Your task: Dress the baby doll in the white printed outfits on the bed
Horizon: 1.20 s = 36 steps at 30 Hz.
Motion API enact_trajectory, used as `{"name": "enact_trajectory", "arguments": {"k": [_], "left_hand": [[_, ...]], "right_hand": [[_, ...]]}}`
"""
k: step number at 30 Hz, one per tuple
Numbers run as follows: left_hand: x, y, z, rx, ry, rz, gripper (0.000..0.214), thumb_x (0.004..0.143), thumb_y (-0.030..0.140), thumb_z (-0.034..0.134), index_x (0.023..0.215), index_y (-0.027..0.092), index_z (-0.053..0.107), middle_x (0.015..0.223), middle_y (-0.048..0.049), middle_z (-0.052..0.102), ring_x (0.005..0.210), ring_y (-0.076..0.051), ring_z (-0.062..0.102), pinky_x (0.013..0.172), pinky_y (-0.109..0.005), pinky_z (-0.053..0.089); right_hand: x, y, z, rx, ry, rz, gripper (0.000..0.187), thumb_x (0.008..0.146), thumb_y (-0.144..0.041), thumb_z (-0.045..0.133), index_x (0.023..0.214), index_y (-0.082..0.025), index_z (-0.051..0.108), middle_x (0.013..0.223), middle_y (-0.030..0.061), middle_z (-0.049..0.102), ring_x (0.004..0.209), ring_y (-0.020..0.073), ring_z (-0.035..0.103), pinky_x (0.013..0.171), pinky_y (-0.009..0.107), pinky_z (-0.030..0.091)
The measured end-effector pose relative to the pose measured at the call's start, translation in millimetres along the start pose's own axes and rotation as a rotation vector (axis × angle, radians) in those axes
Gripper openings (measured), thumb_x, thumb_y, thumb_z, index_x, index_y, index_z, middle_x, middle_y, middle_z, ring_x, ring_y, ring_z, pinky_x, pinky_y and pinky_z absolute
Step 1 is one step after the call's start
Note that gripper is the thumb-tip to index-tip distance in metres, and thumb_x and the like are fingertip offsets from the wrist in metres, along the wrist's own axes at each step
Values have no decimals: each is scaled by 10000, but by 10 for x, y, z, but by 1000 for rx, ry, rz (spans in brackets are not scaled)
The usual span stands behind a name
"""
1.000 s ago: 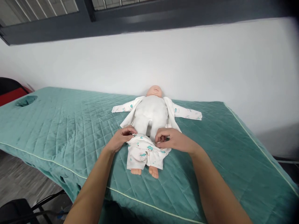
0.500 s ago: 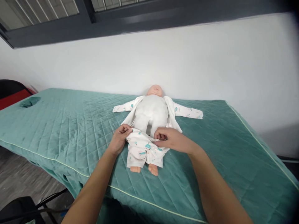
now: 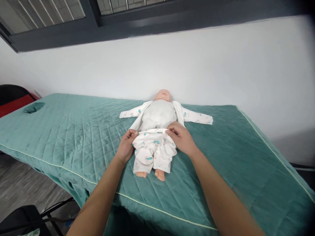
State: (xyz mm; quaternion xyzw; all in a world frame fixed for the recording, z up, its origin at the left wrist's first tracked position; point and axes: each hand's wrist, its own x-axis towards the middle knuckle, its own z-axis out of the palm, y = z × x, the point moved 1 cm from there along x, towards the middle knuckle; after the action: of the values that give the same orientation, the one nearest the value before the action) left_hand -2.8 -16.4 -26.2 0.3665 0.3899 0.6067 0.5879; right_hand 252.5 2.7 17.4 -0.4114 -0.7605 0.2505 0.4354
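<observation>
Printed pants (image 3: 157,144), white with small green-blue figures, lie between the two hands, round the legs of a baby doll (image 3: 158,113) on its back. Waistband about level with the tops of the doll's legs; cloth loosely bunched below it. Bare feet (image 3: 159,174) show past the cuffs, on the near side of the hands.

Left hand (image 3: 126,146): thumb and fingers pinched narrow on one end of the waistband. Right hand (image 3: 180,137): similar pinch at the opposite end, fingertips partly hidden by the hand itself.

Step in hand, as I judge it: drawing the waistband up toward the hips. Next move seems to call for an even lift from both sides, with care for cloth caught under the doll.

Beyond the hands: white top (image 3: 199,118) open at the front, sleeves spread outward. Beneath everything, green quilted cover (image 3: 86,141). Past the doll's head, white wall (image 3: 209,65). Far out beyond the left hand, red-and-black chair (image 3: 16,100), partly in view.
</observation>
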Motion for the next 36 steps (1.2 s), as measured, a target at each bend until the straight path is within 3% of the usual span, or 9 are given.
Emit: {"name": "enact_trajectory", "arguments": {"k": [5, 8, 12, 16, 19, 22, 28, 36], "left_hand": [[-9, 0, 49, 121, -18, 4, 373, 757, 448, 820, 769, 165, 577, 640, 61, 452, 554, -48, 350, 518, -184, 290], [-23, 14, 89, 186, -37, -2, 376, 750, 461, 820, 775, 164, 591, 621, 63, 456, 530, -46, 340, 495, -187, 261], [-31, 49, 95, 259, -50, -23, 371, 711, 442, 847, 820, 160, 631, 658, 50, 516, 537, -48, 379, 500, -192, 268], [41, 125, 66, 383, -115, -20, 361, 725, 460, 826, 821, 163, 646, 674, 38, 535, 569, -66, 411, 527, -208, 293], [164, 201, 82, 484, -115, 79, 335, 749, 455, 802, 801, 168, 637, 668, 37, 523, 595, -83, 426, 547, -222, 301], [322, 247, 128, 527, -102, 140, 309, 764, 437, 784, 804, 172, 630, 675, 35, 522, 624, -95, 445, 577, -232, 312], [657, 219, 216, 458, -20, 185, 296, 748, 416, 780, 787, 180, 606, 700, 33, 548, 643, -104, 463, 615, -245, 333], [829, -13, 213, 393, 79, 205, 288, 738, 411, 775, 774, 191, 592, 684, 34, 549, 647, -114, 470, 625, -250, 355]], "right_hand": [[125, 177, 9, -156, 253, -30, 125, 955, -259, 537, 834, -229, 548, 874, 31, 557, 825, 198, 538, 787, 350, 417], [171, 238, 26, -177, 324, -22, 115, 946, -269, 535, 838, -232, 545, 885, 35, 557, 832, 207, 548, 792, 359, 430], [123, 277, 61, -91, 311, 65, 119, 938, -330, 557, 862, -239, 573, 885, 27, 575, 802, 201, 549, 779, 360, 450], [50, 295, 38, 55, 218, 143, 128, 915, -365, 593, 875, -244, 588, 885, 17, 582, 781, 190, 549, 754, 351, 474], [39, 296, -7, 62, 186, 75, 99, 885, -336, 629, 906, -242, 611, 1063, 56, 572, 993, 221, 579, 879, 383, 489], [50, 308, -34, 0, 192, -18, 66, 892, -303, 625, 892, -239, 608, 1206, 85, 545, 1181, 252, 539, 1038, 445, 423], [47, 351, -8, 17, 216, 7, 76, 919, -276, 577, 853, -239, 581, 1174, 81, 591, 1070, 227, 582, 899, 399, 480], [25, 395, 33, 44, 332, 215, 138, 889, -373, 608, 859, -239, 595, 1064, 56, 609, 1045, 218, 569, 941, 385, 477]]}}
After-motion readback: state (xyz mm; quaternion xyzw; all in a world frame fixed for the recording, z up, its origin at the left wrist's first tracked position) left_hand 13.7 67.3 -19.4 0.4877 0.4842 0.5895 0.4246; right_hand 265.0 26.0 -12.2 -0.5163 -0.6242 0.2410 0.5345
